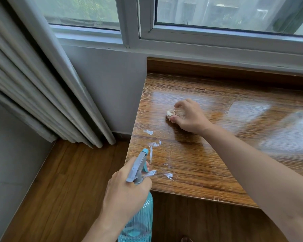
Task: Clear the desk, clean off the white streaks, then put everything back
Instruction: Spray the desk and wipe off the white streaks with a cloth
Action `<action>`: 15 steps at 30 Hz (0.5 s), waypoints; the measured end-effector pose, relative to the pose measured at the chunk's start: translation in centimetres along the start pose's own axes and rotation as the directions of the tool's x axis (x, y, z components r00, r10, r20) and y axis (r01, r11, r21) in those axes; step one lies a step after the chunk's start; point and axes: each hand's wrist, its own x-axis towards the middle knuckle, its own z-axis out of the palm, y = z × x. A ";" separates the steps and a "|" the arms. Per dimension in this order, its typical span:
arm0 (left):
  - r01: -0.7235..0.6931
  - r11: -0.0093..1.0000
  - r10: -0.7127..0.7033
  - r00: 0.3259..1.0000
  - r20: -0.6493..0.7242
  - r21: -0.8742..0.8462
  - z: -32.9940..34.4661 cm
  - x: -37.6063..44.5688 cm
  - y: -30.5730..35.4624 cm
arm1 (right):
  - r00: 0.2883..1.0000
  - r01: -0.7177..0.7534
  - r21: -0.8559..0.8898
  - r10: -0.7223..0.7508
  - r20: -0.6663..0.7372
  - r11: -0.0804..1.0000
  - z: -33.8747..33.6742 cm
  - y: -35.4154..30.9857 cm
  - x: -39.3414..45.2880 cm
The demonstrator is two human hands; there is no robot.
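Right hand (189,117) grips a rag (175,113) mid-frame on the desk (217,163). Left hand (126,194) clutches the spray bottle (138,222), lower centre. White streaks (152,144) lie between them.

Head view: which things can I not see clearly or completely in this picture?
- Cloth: mostly hidden under the right hand gripping it.
- Spray bottle: base cut off by the bottom edge; neck hidden by the left hand.
- Desk: right part cut off by the frame edge; glare blurs its surface.
- White streaks: one partly behind the nozzle.
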 end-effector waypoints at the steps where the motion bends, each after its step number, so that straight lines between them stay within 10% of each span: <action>1: 0.004 1.000 -0.004 1.000 0.002 -0.003 0.0 0.0 0.0 | 1.000 -0.001 -0.020 0.001 -0.019 1.000 0.2 0.0 0.2; 15: -0.016 1.000 0.017 1.000 -0.023 0.012 1.3 -0.5 0.2 | 0.915 0.399 -0.081 -0.391 0.100 0.913 2.3 -2.4 -10.7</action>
